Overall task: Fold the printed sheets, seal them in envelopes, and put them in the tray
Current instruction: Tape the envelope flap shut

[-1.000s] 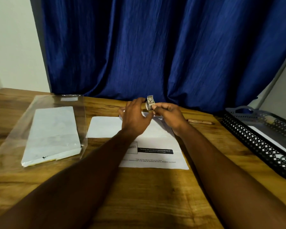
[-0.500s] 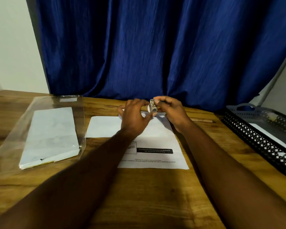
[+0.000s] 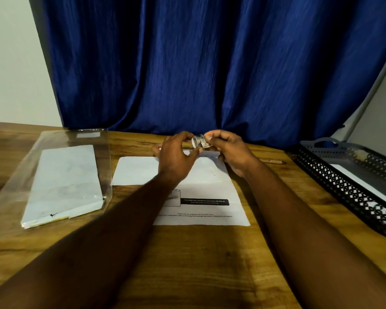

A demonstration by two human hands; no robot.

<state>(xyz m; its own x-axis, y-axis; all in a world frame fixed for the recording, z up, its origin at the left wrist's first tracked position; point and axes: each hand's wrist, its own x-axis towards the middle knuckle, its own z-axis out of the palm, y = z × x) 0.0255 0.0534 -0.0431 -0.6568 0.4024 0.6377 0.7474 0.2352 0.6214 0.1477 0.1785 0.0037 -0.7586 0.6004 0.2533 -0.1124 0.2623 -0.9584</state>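
Both hands meet above the far end of a white envelope [image 3: 138,170], holding a small pale roll [image 3: 198,141] with a printed strip. My left hand [image 3: 176,157] pinches the roll between fingers and thumb. My right hand [image 3: 230,152] grips the loose end of the strip on the roll's right side. The envelope lies across the top of a printed sheet [image 3: 210,211], which is flat on the wooden table and shows a black bar and small text. At the right stands a black perforated tray [image 3: 343,184] with a white envelope [image 3: 366,186] inside.
A clear plastic sleeve [image 3: 16,188] holding a stack of white envelopes [image 3: 65,181] lies at the left. A pencil [image 3: 274,161] rests on the table beyond my right hand. A blue curtain [image 3: 210,63] hangs behind the table's far edge.
The roll has turned from upright to lying sideways between my hands. My right hand has risen a little and shifted its hold onto the strip's end; the left hand has stayed on the roll.
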